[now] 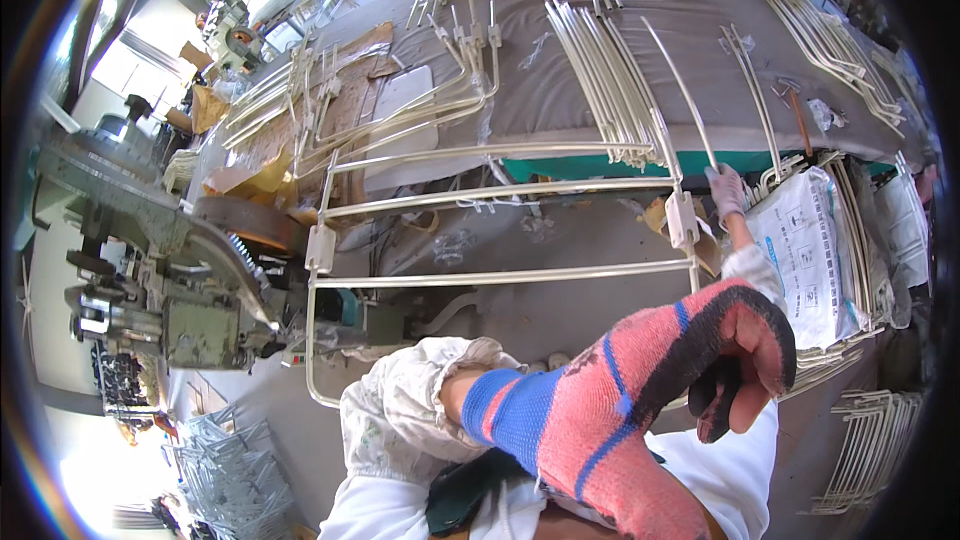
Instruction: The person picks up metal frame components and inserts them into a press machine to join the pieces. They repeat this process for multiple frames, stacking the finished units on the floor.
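As the right hand grips, the rod extends away.

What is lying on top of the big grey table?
On the grey table lie bundles of bent white metal rods and bent frames. The right hand grips one rod reaching onto it. What lies beneath the bundles is covered.

It was a metalworking factory floor: a heavy green machine stood at the left, and bundles of bent white metal rod frames covered a long grey worktop.
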{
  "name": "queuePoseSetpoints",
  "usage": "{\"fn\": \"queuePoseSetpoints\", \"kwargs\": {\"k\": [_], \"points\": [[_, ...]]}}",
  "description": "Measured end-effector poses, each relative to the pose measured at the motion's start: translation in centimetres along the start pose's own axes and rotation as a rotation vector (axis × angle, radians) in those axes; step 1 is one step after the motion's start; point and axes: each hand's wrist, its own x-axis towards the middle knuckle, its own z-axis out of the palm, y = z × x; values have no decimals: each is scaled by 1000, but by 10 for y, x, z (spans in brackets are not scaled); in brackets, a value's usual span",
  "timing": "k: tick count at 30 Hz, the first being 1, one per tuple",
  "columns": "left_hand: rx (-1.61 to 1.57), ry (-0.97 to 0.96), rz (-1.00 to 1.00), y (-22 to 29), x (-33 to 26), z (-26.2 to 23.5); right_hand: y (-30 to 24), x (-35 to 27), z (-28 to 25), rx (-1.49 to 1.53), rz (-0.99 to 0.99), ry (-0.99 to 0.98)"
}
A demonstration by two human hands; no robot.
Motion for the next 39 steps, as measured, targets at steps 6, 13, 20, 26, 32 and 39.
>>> {"fn": "queuePoseSetpoints", "kwargs": {"k": [6,13,20,26,32,39], "points": [[310,168,-309,5,25,-17,-18,80,67,-279,91,-63],[403,387,-457,-10,-2,-73,-2,92,122,-323,113,-361],[571,1055,-619,27,-107,-123,27,164,14,-29,476,-83],[883,1225,-389,70,-177,-137,91,213,-61,-1405,-161,-586],[938,1218,-438,65,-169,-107,62,186,-65,-1400,-210,-668],[806,1163,-368,51,-182,-83,-5,151,-103,-956,58,-481]]}}
